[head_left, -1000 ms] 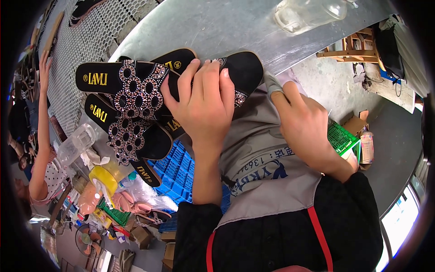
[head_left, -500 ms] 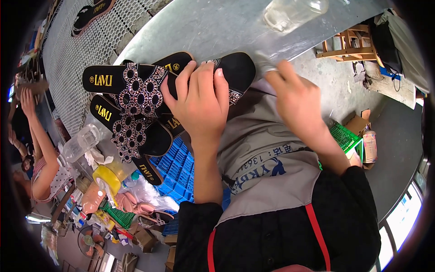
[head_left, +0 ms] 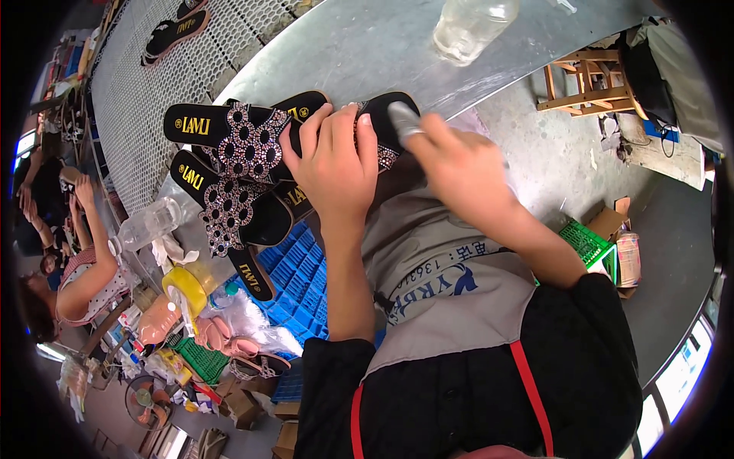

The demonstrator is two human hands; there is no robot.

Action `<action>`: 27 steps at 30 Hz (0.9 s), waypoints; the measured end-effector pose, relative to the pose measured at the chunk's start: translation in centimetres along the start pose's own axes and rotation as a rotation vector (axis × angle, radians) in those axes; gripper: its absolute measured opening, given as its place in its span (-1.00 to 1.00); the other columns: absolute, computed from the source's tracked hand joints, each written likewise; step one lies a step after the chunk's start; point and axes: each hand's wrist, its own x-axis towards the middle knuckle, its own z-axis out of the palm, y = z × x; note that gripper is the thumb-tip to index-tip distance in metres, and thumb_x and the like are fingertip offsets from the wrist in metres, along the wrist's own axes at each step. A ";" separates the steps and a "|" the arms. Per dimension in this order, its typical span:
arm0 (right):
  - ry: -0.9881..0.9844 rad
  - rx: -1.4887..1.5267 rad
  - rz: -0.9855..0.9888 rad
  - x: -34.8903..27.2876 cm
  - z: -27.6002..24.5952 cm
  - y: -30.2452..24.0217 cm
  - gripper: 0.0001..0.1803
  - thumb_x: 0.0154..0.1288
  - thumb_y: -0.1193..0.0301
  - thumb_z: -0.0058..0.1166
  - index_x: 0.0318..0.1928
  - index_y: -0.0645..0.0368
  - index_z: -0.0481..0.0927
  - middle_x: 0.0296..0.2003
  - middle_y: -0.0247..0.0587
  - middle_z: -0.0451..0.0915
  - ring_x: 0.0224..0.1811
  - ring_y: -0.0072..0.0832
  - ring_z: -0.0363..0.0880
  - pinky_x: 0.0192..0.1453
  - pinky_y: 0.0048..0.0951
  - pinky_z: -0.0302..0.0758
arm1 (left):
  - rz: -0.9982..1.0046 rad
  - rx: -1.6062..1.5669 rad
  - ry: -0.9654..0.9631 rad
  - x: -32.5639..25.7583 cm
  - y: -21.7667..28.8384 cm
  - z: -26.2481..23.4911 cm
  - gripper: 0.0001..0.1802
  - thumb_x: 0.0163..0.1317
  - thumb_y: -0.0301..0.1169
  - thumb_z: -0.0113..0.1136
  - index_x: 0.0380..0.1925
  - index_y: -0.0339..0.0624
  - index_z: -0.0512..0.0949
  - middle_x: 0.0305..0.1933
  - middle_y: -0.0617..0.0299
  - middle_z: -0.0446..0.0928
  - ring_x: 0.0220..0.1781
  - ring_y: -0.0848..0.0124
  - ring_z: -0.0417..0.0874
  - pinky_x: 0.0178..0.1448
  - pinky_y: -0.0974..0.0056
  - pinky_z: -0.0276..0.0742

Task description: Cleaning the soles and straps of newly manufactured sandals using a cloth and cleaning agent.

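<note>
Spanning the top of the view, the grey sheet-metal workbench [head_left: 367, 53] carries a stack of black flat sandals with jewelled straps [head_left: 237, 153] at its near edge. The left hand [head_left: 336, 164] lies flat on the nearest black sandal [head_left: 382, 126], fingers spread and pressing. The right hand [head_left: 459, 172] pinches a small grey object [head_left: 403, 121] against it; steady downward pressure seems wise. Open bench lies beyond, toward the clear plastic bottle [head_left: 470, 27].

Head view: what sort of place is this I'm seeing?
Likely a shoe workshop or small factory line. Black jewelled sandals lie stacked on a metal bench, another sandal sits on a mesh belt, and crates and boxes crowd the floor.
</note>
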 end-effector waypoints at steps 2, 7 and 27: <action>0.059 -0.006 -0.004 -1.4 2.2 0.4 -0.65 0.13 0.48 0.20 -0.02 0.05 0.69 -0.26 -0.29 0.46 -0.49 -0.39 0.63 -0.47 -0.30 0.56 | 0.008 -0.002 -0.006 0.0 0.0 0.1 -0.82 0.38 -0.27 0.33 -0.12 -0.07 0.71 -0.14 0.29 0.75 0.14 0.28 0.68 0.44 -0.17 0.29; 0.050 -0.001 0.088 -5.8 2.2 2.7 -0.63 -0.01 0.57 0.22 -0.10 0.12 0.62 -0.28 -0.25 0.43 -0.51 -0.33 0.61 -0.53 -0.27 0.54 | -0.015 0.002 -0.001 0.1 0.1 -0.4 -0.80 0.41 -0.26 0.29 -0.10 -0.10 0.70 -0.14 0.27 0.75 0.15 0.26 0.67 0.44 -0.16 0.30; -0.360 2.014 1.057 0.8 4.7 -4.3 -0.56 0.48 -0.01 0.29 -0.24 0.14 0.73 -0.57 -0.45 0.50 -0.62 -0.74 0.21 -0.60 -0.58 0.17 | 0.255 0.244 -0.240 1.5 -8.1 -6.3 -0.68 0.41 -0.03 0.25 0.07 0.22 0.72 0.28 0.48 0.61 0.55 0.24 0.36 0.34 -0.31 0.34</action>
